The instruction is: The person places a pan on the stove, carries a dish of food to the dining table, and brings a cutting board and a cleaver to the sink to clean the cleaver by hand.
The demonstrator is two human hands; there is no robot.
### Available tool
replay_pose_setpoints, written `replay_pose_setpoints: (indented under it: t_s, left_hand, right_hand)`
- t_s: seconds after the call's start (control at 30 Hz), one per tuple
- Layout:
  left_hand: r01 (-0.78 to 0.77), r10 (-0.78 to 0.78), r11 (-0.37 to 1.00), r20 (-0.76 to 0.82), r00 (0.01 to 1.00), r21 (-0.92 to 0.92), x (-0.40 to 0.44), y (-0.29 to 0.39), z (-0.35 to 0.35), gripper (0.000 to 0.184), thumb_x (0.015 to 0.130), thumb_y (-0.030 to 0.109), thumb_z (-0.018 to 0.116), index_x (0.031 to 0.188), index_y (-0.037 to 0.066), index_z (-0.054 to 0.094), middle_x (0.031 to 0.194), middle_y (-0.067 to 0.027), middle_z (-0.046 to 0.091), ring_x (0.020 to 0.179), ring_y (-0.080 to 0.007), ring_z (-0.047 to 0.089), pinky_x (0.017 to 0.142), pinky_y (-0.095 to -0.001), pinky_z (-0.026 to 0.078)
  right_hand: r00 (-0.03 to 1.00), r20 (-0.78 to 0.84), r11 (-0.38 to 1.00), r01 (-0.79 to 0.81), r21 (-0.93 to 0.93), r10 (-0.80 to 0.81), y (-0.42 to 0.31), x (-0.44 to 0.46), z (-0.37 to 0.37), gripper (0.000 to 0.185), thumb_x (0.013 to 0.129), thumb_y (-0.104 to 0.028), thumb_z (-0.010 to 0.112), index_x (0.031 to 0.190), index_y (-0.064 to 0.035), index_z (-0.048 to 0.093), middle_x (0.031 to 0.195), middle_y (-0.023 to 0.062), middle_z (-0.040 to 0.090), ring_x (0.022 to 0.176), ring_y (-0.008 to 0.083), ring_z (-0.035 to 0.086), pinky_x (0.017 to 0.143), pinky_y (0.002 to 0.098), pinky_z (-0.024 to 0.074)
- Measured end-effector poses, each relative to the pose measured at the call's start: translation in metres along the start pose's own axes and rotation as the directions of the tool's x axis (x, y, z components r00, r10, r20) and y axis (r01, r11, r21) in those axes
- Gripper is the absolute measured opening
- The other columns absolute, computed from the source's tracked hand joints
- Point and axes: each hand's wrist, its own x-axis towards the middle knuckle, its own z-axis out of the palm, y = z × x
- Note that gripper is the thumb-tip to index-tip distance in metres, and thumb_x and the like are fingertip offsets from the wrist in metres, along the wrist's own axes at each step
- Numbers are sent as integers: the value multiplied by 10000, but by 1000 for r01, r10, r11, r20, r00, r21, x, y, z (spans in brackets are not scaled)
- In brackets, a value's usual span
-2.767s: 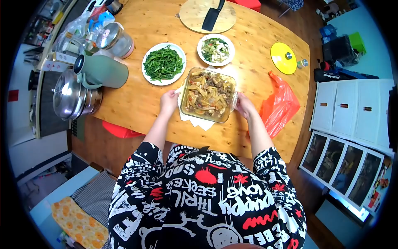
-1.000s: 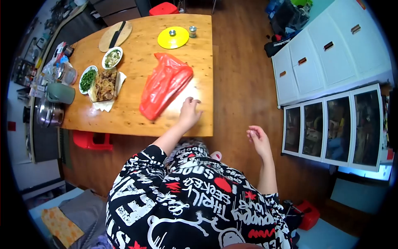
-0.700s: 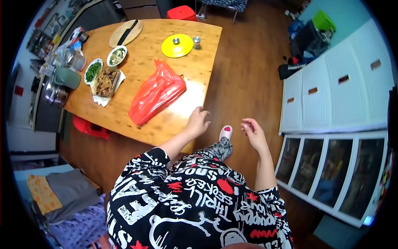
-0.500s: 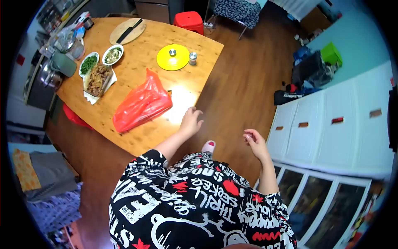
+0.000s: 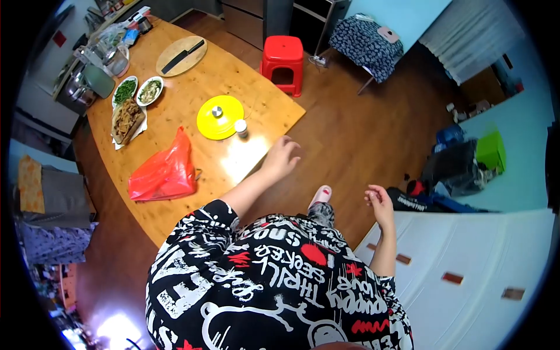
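My left hand [image 5: 283, 157] hangs over the table's right edge, fingers apart and holding nothing. Nearest to it are a small jar [image 5: 241, 128] with a metallic top and a yellow lid [image 5: 220, 118] with a silver knob. A red plastic bag [image 5: 165, 170] lies on the table to the left; its contents are hidden. Well away from the table, my right hand [image 5: 380, 205] is raised over the floor, its fingers loosely bent, not closed, with nothing visible in them.
The wooden table [image 5: 192, 99] carries a round board [image 5: 189, 49] with a black knife [image 5: 182, 56], two bowls of chopped food and a glass dish [image 5: 128, 121]. A red stool [image 5: 283, 61] stands past its far corner. White cabinets [image 5: 455, 251] line the right side.
My view has swung right and I have moved forward along the table. The jar and lid are now closer to my left hand. More of the red stool shows.
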Motion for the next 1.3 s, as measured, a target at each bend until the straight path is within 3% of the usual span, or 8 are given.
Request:
replay_pose_setpoints:
  t_s: [0.17,0.37,0.5,0.77,0.87,1.1,1.2,1.3]
  left_hand:
    - [242,-230,964,-115,966,106,91,-13,34,375,816,143,770,1166,82,650,1301,-228,523,1196,-413,545,1015,-446,482]
    - [492,-448,849,-232,864,193,196,-16,51,568,821,222,775,1330,98,556,1430,-272,449,1308,-455,467,1086,-473,437]
    - [691,-606,677,-341,719,253,241,-77,56,797,807,250,782,1486,66,407,1520,-335,341,1337,-485,432,1121,-493,400]
    - [879,-649,475,-687,327,-31,283,-195,41,733,812,141,750,1455,3,427,1482,-309,416,1332,-457,426,1154,-486,347]
    - [950,-681,308,-684,261,56,312,-215,30,830,797,222,788,1498,28,387,1537,-305,351,1389,-472,369,1171,-503,319]
    - [991,-868,-131,-482,-120,-10,418,-267,2,1105,815,334,810,1628,178,79,1681,-211,-23,1540,-433,74,1174,-660,208]
    - [966,-844,-258,-489,-221,8,433,-282,3,1124,811,344,814,1631,176,64,1681,-215,-28,1543,-433,56,1172,-674,188]
    - [957,-808,-291,-535,-248,-3,450,-277,3,1212,726,373,877,1623,141,95,1672,-234,7,1541,-444,43,1173,-677,179]
  right_hand:
    - [987,154,997,48,-57,-39,-46,179,-64,231,1032,-112,575,1256,-61,605,1069,28,686,905,90,635,757,222,506]
    - [870,492,983,117,-141,-34,-110,375,-36,241,1030,-110,578,1262,-50,601,1059,34,684,905,91,634,765,236,516]
    - [744,668,981,139,-135,-13,-143,490,31,245,1037,-110,559,1271,-47,594,1054,36,683,889,92,630,756,236,515]
    - [537,836,884,330,-332,114,-158,686,138,240,1030,-129,560,1251,-52,616,1018,19,676,869,86,628,727,241,511]
    - [537,817,849,316,-424,208,-168,752,168,249,1040,-153,547,1269,-75,609,1031,13,677,870,83,638,737,241,517]
    - [569,602,817,-263,-513,561,-137,890,274,264,1037,-263,576,1289,-183,584,1083,-6,680,887,91,661,709,257,549]
    - [631,555,758,-82,-647,542,-113,947,321,306,1013,-273,612,1302,-183,566,1070,0,684,873,85,660,708,249,548]
    - [756,487,691,63,-720,438,-80,1019,357,559,949,-309,689,1429,-129,466,1238,115,642,1040,224,649,816,377,556]
